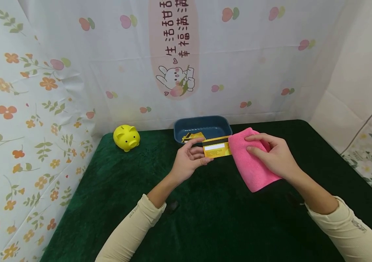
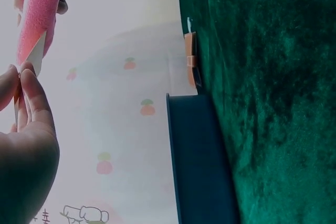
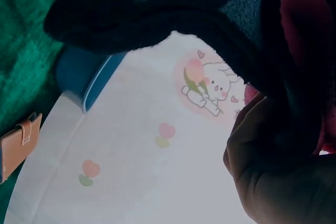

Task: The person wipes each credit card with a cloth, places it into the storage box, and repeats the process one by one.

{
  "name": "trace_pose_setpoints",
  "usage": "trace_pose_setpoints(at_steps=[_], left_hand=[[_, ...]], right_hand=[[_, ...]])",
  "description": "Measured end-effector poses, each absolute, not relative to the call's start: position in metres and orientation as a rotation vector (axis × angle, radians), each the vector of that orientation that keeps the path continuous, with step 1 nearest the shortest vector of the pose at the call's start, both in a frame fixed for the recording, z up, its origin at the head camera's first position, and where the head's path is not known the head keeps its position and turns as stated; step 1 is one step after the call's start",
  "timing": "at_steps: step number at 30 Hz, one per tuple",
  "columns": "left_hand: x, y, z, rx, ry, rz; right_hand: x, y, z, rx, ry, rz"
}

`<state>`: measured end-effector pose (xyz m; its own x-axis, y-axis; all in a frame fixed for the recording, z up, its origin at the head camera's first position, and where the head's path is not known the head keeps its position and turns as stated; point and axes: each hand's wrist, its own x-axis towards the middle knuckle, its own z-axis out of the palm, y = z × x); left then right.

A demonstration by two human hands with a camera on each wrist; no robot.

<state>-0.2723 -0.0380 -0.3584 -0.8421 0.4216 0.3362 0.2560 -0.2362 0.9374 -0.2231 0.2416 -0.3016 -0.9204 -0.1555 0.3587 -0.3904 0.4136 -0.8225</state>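
Note:
My left hand [image 1: 188, 160] pinches a yellow bank card [image 1: 217, 147] by its left end, its back with the black stripe and white strip facing me. With thumb and fingers, my right hand [image 1: 276, 154] grips a folded pink cloth [image 1: 246, 163], which touches and covers the card's right end. In the left wrist view the card [image 2: 35, 59] is nearly edge-on, its far end against the cloth [image 2: 39, 14]. The right wrist view shows the cloth [image 3: 115, 14] dark, with my right hand [image 3: 278, 166] partly hidden by it.
Behind the card stands a blue bin [image 1: 202, 123] with several yellow cards [image 1: 194, 136] in it. A yellow piggy bank [image 1: 126, 137] sits at the back left. A brown wallet [image 3: 20, 148] with a strap lies beside the bin. Dark green velvet [image 1: 114, 189] covers the table.

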Motion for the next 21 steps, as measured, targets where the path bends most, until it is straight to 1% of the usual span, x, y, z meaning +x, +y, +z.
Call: trace_pose_setpoints(at_steps=[21], left_hand=[[-0.270,-0.035,-0.356,0.917,1.932,2.153]], right_hand=[[-0.229,0.229,-0.304,0.559,-2.459,1.488]])
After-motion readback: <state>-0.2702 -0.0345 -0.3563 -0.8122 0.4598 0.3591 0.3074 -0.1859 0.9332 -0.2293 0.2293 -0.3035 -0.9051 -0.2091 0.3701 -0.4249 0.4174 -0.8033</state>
